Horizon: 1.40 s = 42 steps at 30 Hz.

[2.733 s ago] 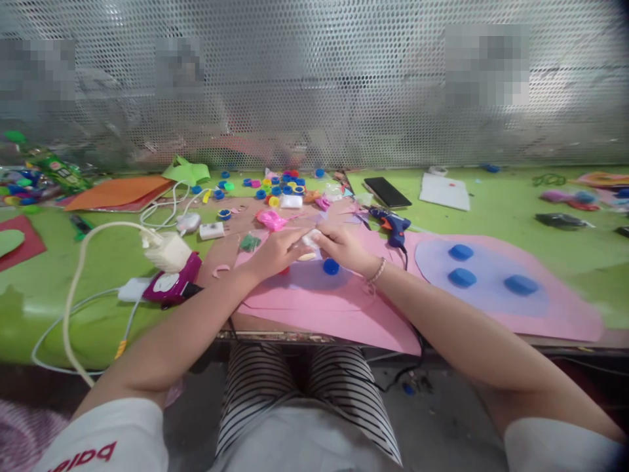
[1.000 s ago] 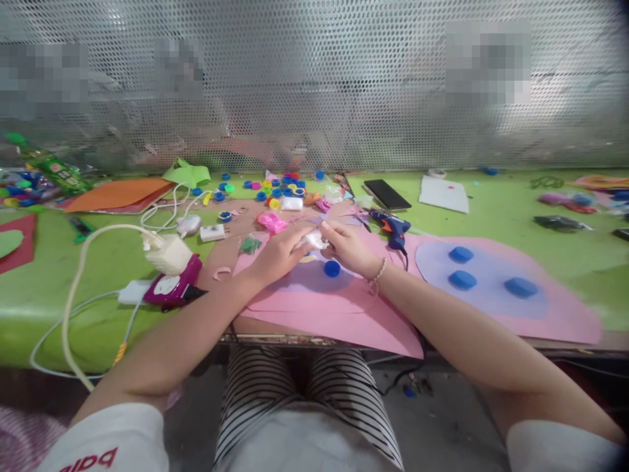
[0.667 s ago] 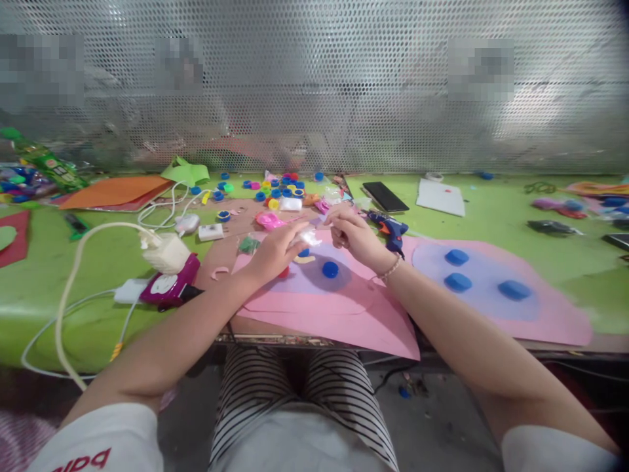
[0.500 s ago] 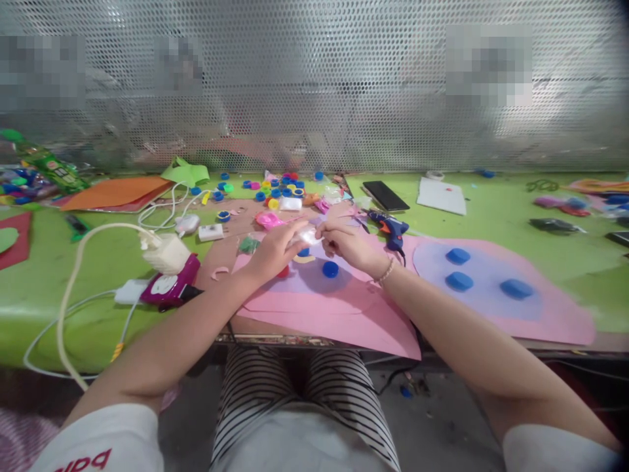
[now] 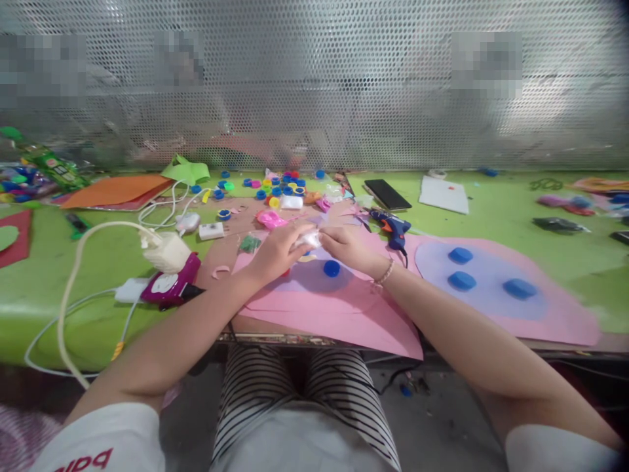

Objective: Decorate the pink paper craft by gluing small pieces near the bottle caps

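A small shiny white plastic packet [image 5: 309, 239] is held up between my two hands over the work. My left hand [image 5: 275, 252] is closed on its left side. With bent fingers pressed together, my right hand [image 5: 348, 249] pinches its right edge. Below them lies a pink paper sheet [image 5: 314, 314] bearing a lilac paper shape [image 5: 307, 280]. On that shape sit a blue bottle cap [image 5: 331, 268] and a pale yellow curved piece [image 5: 308, 258]. A red cap [image 5: 285, 273] shows partly behind my left hand. The packet's contents cannot be made out.
A blue glue gun [image 5: 393, 226] and a black phone [image 5: 387, 195] lie beyond my right hand. Another lilac shape [image 5: 491, 295] with blue caps is at right. Loose caps [image 5: 287, 187] spread behind. A purple power strip [image 5: 171, 285] with cables stands left.
My right hand's fingers have closed in against the packet, nearer my left hand. The packet stays between both hands; the view has shifted slightly.
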Each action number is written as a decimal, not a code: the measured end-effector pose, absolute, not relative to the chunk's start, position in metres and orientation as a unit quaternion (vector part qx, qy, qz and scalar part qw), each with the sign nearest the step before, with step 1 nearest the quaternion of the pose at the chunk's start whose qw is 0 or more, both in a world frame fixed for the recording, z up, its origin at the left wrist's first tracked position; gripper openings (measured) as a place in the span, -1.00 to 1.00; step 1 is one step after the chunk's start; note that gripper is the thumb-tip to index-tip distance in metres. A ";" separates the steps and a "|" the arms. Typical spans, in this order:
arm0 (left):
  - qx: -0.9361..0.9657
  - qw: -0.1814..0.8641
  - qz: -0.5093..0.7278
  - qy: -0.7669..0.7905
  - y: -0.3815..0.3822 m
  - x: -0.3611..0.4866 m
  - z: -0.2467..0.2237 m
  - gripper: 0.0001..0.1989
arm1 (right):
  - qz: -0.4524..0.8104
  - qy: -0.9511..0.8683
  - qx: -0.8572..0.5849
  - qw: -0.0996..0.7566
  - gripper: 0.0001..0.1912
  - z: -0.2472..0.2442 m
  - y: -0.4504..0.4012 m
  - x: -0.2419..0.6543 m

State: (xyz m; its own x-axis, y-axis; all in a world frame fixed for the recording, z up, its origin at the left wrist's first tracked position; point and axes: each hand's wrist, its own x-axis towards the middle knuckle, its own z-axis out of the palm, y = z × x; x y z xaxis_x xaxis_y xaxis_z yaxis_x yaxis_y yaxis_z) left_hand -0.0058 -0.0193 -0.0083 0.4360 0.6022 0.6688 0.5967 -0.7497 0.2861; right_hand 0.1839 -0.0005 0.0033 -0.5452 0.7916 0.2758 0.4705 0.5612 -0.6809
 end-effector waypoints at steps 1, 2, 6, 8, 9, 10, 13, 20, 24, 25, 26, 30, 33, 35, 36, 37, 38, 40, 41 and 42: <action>0.847 0.002 0.396 0.354 -0.019 -0.006 -0.008 -0.66 | 0.271 -0.836 -0.378 0.293 -0.69 0.003 0.001 0.184; 0.848 0.001 0.395 0.353 -0.019 -0.006 -0.008 -0.66 | 0.268 -0.834 -0.379 0.300 -0.69 0.002 0.003 0.185; 0.847 0.000 0.403 0.347 -0.018 -0.007 -0.007 -0.68 | 0.323 -0.774 -0.422 0.344 -0.66 0.004 0.009 0.191; 0.844 0.002 0.408 0.349 -0.018 -0.008 -0.006 -0.68 | 0.406 -0.715 -0.429 0.373 -0.67 0.006 0.012 0.194; 0.843 0.001 0.408 0.350 -0.018 -0.008 -0.006 -0.68 | 0.449 -0.686 -0.421 0.387 -0.68 0.006 0.013 0.195; 0.843 0.000 0.407 0.351 -0.017 -0.008 -0.006 -0.68 | 0.488 -0.659 -0.408 0.401 -0.70 0.007 0.014 0.196; 0.844 -0.004 0.403 0.352 -0.017 -0.008 -0.008 -0.67 | 0.574 -0.592 -0.376 0.422 -0.76 0.006 0.013 0.193; 0.836 -0.046 0.427 0.341 -0.014 -0.009 -0.009 -0.66 | 0.699 -0.495 -0.368 0.361 -0.88 0.009 0.000 0.179; 0.830 -0.083 0.447 0.323 -0.014 -0.010 -0.010 -0.70 | 0.670 -0.539 -0.374 0.348 -0.85 0.013 -0.007 0.178; 0.829 -0.090 0.449 0.320 -0.014 -0.010 -0.010 -0.71 | 0.647 -0.568 -0.376 0.344 -0.86 0.013 -0.008 0.178; 0.829 -0.094 0.449 0.320 -0.013 -0.010 -0.010 -0.73 | 0.617 -0.600 -0.380 0.340 -0.84 0.013 -0.008 0.179; 0.827 -0.094 0.448 0.326 -0.013 -0.009 -0.012 -0.77 | 0.458 -0.724 -0.399 0.325 -0.67 0.010 -0.010 0.178; 0.823 -0.081 0.449 0.337 -0.014 -0.008 -0.012 -0.79 | 0.364 -0.789 -0.382 0.316 -0.68 0.009 -0.010 0.177; 0.820 -0.074 0.452 0.344 -0.014 -0.007 -0.011 -0.79 | 0.327 -0.808 -0.375 0.317 -0.70 0.010 -0.011 0.177; 0.818 -0.072 0.453 0.346 -0.015 -0.007 -0.010 -0.79 | 0.315 -0.813 -0.373 0.318 -0.71 0.011 -0.011 0.177; 0.817 -0.070 0.455 0.347 -0.016 -0.007 -0.010 -0.79 | 0.307 -0.817 -0.370 0.318 -0.71 0.011 -0.010 0.177; 0.816 -0.066 0.457 0.347 -0.017 -0.006 -0.009 -0.80 | 0.305 -0.820 -0.366 0.318 -0.70 0.011 -0.010 0.177; 0.814 -0.055 0.464 0.345 -0.018 -0.005 -0.008 -0.81 | 0.311 -0.820 -0.357 0.321 -0.69 0.010 -0.010 0.178; 0.812 -0.048 0.468 0.345 -0.019 -0.005 -0.007 -0.82 | 0.317 -0.818 -0.354 0.325 -0.68 0.010 -0.009 0.178; 0.810 -0.040 0.472 0.346 -0.019 -0.005 -0.007 -0.83 | 0.323 -0.814 -0.353 0.329 -0.67 0.009 -0.009 0.177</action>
State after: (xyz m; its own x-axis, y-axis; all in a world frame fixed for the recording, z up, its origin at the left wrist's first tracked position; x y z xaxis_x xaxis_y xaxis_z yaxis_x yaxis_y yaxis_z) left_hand -0.0045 -0.0193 -0.0069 0.3153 0.5226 0.7921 0.5979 -0.7576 0.2619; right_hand 0.1774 -0.0091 0.0092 -0.5340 0.7873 0.3082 0.3623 0.5424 -0.7580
